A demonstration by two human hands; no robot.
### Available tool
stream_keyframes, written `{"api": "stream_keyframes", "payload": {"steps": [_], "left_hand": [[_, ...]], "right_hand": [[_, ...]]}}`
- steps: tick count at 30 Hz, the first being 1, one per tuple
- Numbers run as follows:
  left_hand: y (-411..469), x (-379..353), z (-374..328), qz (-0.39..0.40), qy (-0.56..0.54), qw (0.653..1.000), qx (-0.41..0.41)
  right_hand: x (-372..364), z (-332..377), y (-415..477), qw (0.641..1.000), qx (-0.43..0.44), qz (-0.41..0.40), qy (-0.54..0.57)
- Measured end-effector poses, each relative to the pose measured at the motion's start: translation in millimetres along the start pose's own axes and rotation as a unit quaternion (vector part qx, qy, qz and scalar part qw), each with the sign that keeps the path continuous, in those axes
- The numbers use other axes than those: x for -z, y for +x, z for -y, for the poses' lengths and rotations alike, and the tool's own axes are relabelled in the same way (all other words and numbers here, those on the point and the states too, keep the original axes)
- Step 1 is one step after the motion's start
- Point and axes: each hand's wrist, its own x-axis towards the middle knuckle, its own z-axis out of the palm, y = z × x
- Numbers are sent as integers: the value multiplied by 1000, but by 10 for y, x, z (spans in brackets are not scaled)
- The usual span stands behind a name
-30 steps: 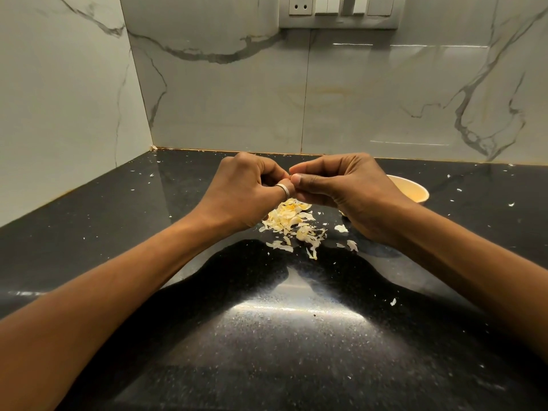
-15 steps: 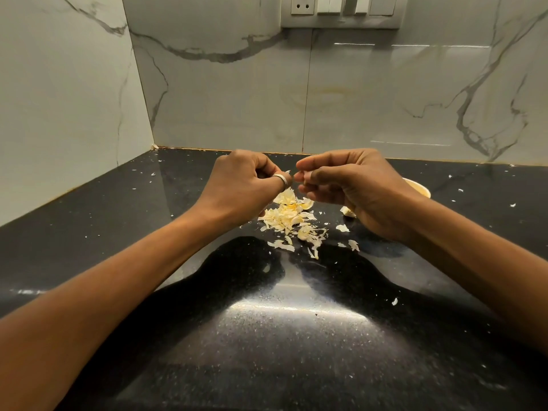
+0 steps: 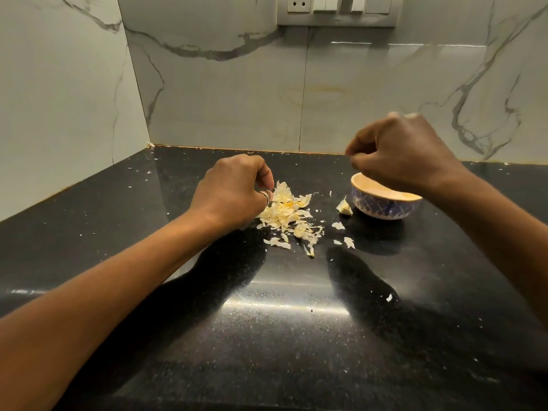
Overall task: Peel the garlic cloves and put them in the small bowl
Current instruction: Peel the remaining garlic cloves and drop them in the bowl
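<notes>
My left hand (image 3: 234, 192), with a ring on one finger, is lowered onto a heap of pale garlic peels (image 3: 289, 216) on the black counter. Its curled fingertips pinch a peel at the top of the heap. My right hand (image 3: 403, 155) hovers over the left rim of the small blue-patterned bowl (image 3: 385, 209), fingers curled and thumb and forefinger tips close together. Whatever lies between them is hidden. A pale garlic piece (image 3: 344, 206) lies just left of the bowl. The bowl's inside is mostly covered by my hand.
Small peel scraps (image 3: 349, 242) are scattered over the black granite counter (image 3: 281, 321). Marble-look walls close off the left and back, meeting in a corner (image 3: 149, 143). A switch panel (image 3: 338, 10) is mounted on the back wall above.
My hands have separated. The right hand moved right and up to above the bowl, uncovering it. The left hand dropped down onto the peel heap.
</notes>
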Motion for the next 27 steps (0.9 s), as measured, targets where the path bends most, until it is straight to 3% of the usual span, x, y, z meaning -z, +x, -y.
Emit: {"api": "stream_keyframes", "payload": {"steps": [5,14,19,22,27], "left_hand": [[-13,13,-24,-2,44,999,4],[0,12,9,-48,67,996,41],[-2,30,-1,-71,80,994,34],[-21,31,-7,-78,81,994,9],[-17,28,1,-77,82,994,-7]], "right_hand": [[83,-68,22,986,-100,69,-115],[72,-60,-3,969,-119,131,-175],[36,-23,8,997,-20,45,-63],[-14,68,-27,994,58,86,-23],[-148,59,-68,976,100,174,-88]]}}
